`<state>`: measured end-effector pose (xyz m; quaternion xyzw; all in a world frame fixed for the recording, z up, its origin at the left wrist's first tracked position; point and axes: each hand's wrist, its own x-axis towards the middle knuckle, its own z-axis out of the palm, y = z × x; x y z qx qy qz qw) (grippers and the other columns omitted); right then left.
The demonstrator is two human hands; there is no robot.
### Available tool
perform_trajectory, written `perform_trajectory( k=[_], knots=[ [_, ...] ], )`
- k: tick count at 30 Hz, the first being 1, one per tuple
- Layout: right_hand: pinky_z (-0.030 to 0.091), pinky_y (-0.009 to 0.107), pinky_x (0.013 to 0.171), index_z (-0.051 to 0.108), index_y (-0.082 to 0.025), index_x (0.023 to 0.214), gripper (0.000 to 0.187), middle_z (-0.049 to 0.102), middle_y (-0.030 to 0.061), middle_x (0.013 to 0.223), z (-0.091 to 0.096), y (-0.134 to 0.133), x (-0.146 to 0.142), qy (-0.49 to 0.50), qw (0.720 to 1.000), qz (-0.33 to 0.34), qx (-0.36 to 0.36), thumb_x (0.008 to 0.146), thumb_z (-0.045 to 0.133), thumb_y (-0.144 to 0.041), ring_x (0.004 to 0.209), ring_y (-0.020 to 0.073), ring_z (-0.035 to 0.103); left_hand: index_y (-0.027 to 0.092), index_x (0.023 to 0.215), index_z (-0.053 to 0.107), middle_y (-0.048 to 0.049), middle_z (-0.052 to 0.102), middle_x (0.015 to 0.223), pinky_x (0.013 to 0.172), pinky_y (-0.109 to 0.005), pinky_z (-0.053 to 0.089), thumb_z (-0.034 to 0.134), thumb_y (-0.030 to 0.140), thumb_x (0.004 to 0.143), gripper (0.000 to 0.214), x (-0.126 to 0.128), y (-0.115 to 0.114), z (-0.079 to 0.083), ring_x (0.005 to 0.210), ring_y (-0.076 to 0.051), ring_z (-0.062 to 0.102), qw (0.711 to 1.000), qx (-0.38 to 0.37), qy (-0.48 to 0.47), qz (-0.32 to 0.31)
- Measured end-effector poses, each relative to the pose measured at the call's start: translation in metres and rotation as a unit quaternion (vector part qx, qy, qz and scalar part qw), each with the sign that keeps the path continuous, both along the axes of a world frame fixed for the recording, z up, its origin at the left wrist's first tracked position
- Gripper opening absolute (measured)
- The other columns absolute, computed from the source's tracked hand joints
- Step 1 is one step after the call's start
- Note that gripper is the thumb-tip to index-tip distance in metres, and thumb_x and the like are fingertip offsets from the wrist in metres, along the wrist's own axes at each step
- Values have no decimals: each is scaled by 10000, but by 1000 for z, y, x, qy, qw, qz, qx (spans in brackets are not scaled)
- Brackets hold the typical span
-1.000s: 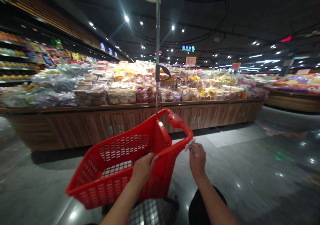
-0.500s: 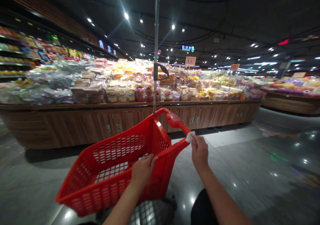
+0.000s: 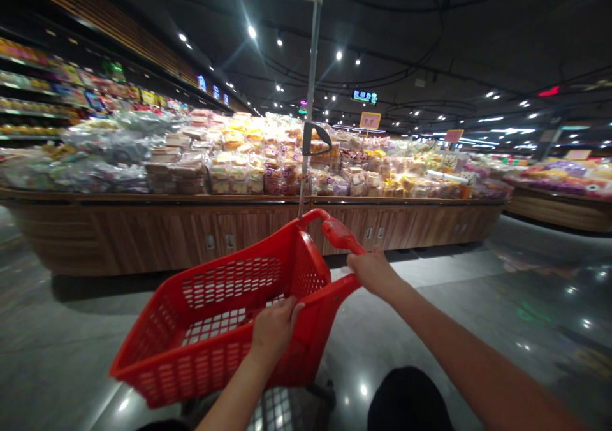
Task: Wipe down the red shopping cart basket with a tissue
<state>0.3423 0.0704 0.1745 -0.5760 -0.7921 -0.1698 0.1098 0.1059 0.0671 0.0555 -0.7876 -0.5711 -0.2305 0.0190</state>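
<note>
A red plastic shopping cart (image 3: 191,367) stands before me, its basket showing no goods. My left hand (image 3: 275,329) is closed over the near side rim of the basket, fingers curled inward and partly hidden. At the near end of the cart's red push handle (image 3: 340,234), my right hand (image 3: 375,271) is wrapped around the corner. A small patch of a white tissue (image 3: 347,270) shows under the right fingers; most of it is covered by the hand. A grey pole (image 3: 313,67) with a dark hook-shaped grip (image 3: 315,139) rises behind the handle.
A long wood-panelled display counter (image 3: 153,230) piled with packaged food (image 3: 239,163) runs behind the cart. Stocked shelves (image 3: 38,99) line the left, and another display counter (image 3: 559,208) stands at right. The floor (image 3: 478,329) is grey and shiny.
My right hand has moved from pinching the tissue at the handle's near end to wrapping around that corner, with the forearm swung lower right. My left hand keeps its hold on the rim.
</note>
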Motion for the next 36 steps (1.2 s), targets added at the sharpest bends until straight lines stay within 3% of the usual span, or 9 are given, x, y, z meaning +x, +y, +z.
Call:
perform_trajectory(
  k=[3,9,11,15,18,21,25,32,36],
  knots=[
    [278,417,797,647,-149,776,171,654,47,604,1,6,0,-11,1000,-4,-1,854,495,-144,595,192,598,227,983,609,-58,710,945,689,-282,429,222,447,951,446,-1,1,-1,848,-198,661,1000,3,2,0],
    [258,359,811,625,-208,816,200,670,5,670,-20,-9,-35,11,998,58,11,898,448,-164,665,169,599,225,943,610,-50,710,941,697,-276,426,221,453,951,451,-8,2,-3,837,-188,658,1000,21,4,-12],
    [243,351,803,622,-217,810,220,666,1,687,-20,-12,-28,25,997,60,29,919,433,-187,706,168,592,223,923,611,-47,710,929,702,-274,426,229,455,950,448,-13,2,-3,837,-186,655,999,27,5,-19],
    [225,344,770,636,-215,798,226,658,8,675,-19,-13,6,70,992,1,110,921,448,-192,715,171,565,220,879,606,-37,706,874,705,-281,426,243,453,949,437,-23,3,-4,811,-187,651,999,39,4,-29],
    [236,337,769,647,-209,903,201,689,19,730,-36,-20,14,145,971,5,188,926,449,-192,708,164,560,222,870,600,-26,701,838,679,-284,422,255,442,949,416,-28,4,-5,775,-187,648,998,48,2,-33],
    [252,342,797,623,-219,1025,211,721,32,930,-64,-33,3,203,946,89,236,935,434,-191,794,166,593,227,893,597,-20,701,849,667,-277,417,276,434,947,385,-31,5,-5,780,-184,649,998,58,1,-39],
    [247,359,834,609,-244,1058,243,689,26,1110,-81,-40,-3,202,936,159,240,941,412,-164,901,167,612,229,831,594,-8,694,784,633,-264,408,287,443,944,390,-37,6,-4,733,-173,649,996,68,4,-51],
    [282,355,778,596,-229,1078,237,715,41,976,-71,-31,10,325,908,49,260,929,425,-161,758,174,600,226,798,587,-2,685,738,612,-255,403,300,440,941,385,-40,8,-3,689,-165,644,994,88,-7,-67],
    [282,367,787,582,-236,1066,232,674,42,1131,-87,-44,0,299,918,123,231,909,449,-129,802,174,589,227,798,586,-1,682,722,613,-249,409,296,435,942,384,-44,7,-1,676,-158,641,992,95,-15,-77]
  ],
)
